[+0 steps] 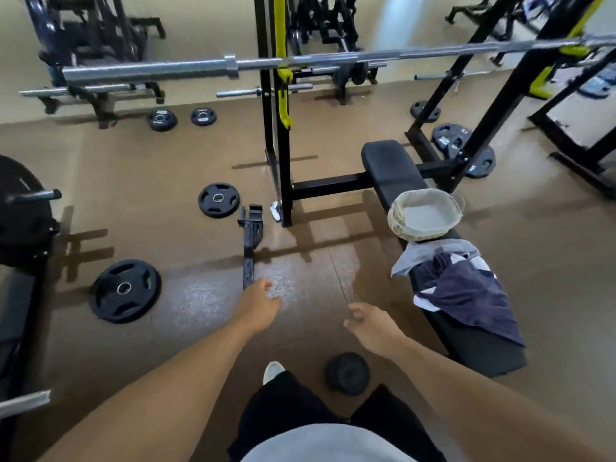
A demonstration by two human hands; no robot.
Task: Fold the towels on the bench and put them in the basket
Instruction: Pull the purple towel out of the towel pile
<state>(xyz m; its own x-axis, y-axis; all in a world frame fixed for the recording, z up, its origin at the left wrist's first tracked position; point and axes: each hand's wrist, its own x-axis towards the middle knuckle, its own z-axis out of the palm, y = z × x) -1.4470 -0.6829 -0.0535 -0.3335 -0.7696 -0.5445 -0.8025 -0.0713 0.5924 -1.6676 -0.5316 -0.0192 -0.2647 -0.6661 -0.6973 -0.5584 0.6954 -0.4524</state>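
A black padded bench (395, 168) runs from the rack toward me on the right. On its middle stands a woven basket (398, 225) with a grey lining, nothing inside it. Just nearer lies a heap of towels: a dark blue towel (473, 295) with white patches draped over the bench's side, and a grey towel (416, 258) under it. My left hand (261, 305) and my right hand (371, 325) hang over the floor left of the bench, fingers loosely curled, holding nothing. Both are apart from the towels.
A barbell (200, 66) crosses the rack (283, 145) ahead. Weight plates lie on the brown floor: one (126, 291) at left, one (218, 199) further on, and one (347, 373) by my feet. A black metal bar (249, 248) lies on the floor ahead.
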